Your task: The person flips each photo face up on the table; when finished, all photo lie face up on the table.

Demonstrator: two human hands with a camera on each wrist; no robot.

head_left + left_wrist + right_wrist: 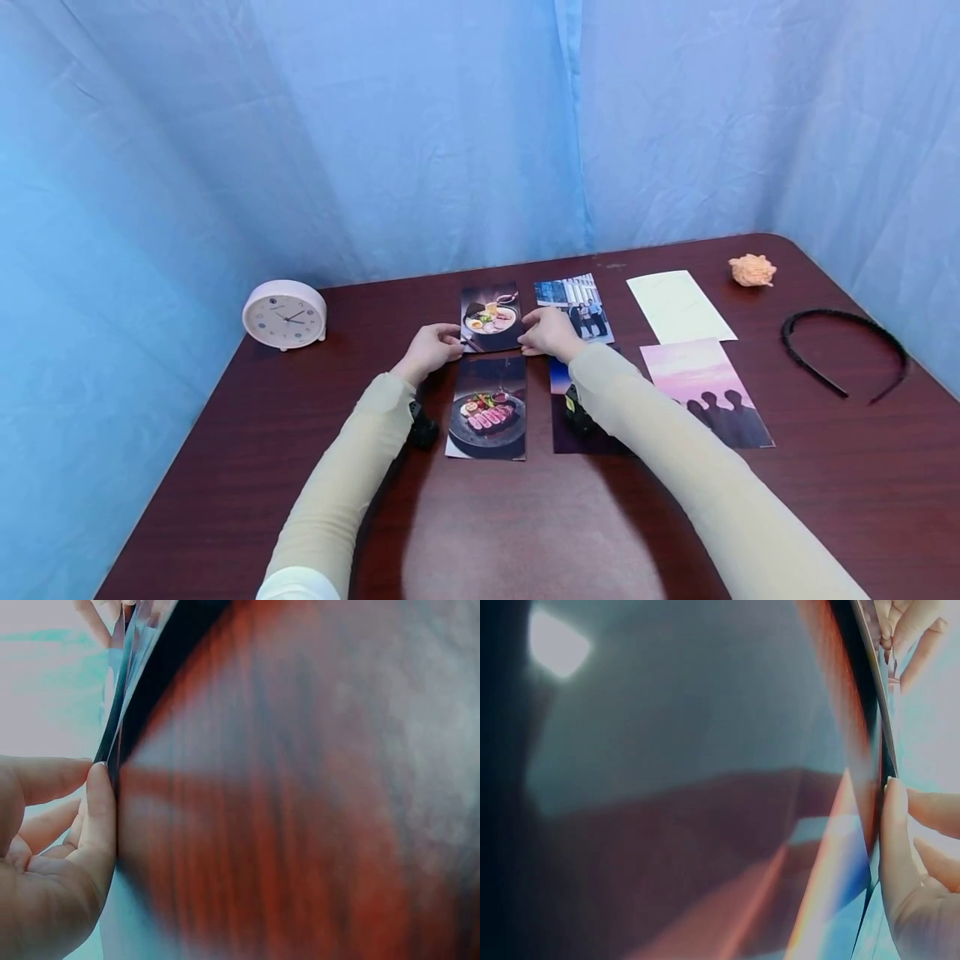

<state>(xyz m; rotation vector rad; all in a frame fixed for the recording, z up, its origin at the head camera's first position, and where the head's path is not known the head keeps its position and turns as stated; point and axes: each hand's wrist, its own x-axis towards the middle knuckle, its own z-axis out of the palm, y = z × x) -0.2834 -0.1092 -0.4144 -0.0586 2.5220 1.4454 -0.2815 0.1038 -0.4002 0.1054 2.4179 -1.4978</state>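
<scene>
A photo of a ramen bowl [491, 318] lies at the far middle of the table, between both hands. My left hand [431, 352] pinches its lower left corner; in the left wrist view the thumb and fingers of that hand [56, 847] meet at the photo's edge. At the lower right corner, my right hand [553, 333] grips the photo between thumb and fingers, as the right wrist view of this hand [922, 862] shows. Just below is a photo of sliced steak on a plate [487, 412]. A group photo by a building [592, 317] lies partly behind my right hand.
My right forearm covers much of a dark sunset photo [566, 433]. Further right lie a pink-sky photo with silhouettes [686, 367] and a blank white sheet [678, 304]. A peach flower [752, 270] and black headband [832, 313] sit far right; a white clock [285, 315] stands left.
</scene>
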